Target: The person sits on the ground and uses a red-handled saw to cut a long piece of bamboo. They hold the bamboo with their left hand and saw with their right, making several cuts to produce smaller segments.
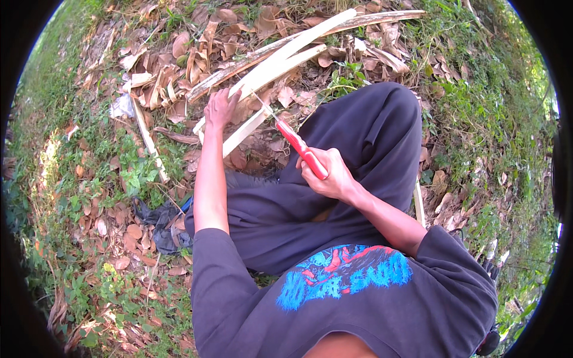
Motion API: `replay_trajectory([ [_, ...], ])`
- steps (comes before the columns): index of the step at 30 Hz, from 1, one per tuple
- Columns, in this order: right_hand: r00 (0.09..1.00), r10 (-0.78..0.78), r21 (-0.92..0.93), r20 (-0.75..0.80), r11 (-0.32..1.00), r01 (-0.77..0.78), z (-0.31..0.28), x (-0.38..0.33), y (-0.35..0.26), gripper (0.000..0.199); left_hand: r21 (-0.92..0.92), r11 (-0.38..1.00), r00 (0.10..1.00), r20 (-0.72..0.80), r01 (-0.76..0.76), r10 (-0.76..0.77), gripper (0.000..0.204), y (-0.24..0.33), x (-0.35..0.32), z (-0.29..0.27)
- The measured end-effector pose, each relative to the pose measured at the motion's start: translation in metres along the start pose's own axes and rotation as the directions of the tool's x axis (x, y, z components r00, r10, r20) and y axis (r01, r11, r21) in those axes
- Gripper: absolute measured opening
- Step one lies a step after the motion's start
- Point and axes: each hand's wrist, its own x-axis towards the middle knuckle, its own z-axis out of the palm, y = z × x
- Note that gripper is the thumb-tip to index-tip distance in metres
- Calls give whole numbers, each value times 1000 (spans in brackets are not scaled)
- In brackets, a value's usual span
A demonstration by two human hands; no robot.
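My right hand is closed round the red handle of a saw. Its thin blade points up and left, crossing pale peeled wood strips close to my left hand. The fingers of my left hand are bent round the near end of a pale wood strip, pressing it down. Beside that strip lies a second pale length, and a longer bark-covered piece runs behind them. Below the blade, a shorter pale piece slants toward my lap. The blade's far tip is hard to make out.
My bent knee in dark trousers rises right of the saw. Dry leaves and green plants cover the ground. A narrow stick, a clear plastic scrap and a black plastic bag lie to the left.
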Motion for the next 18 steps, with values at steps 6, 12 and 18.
replay_trajectory([
  [6,998,52,47,-39,998,-50,-1,-8,3,9,7,1000,1000,8,-2,2,59,-2,-3,2],
  [12,998,46,32,-43,999,-44,-9,-1,3,10,18,1000,999,29,14,-14,61,0,-1,0],
  [18,997,62,4,-43,998,-62,-7,-4,2,10,11,1000,1000,15,27,-28,59,2,-1,0],
])
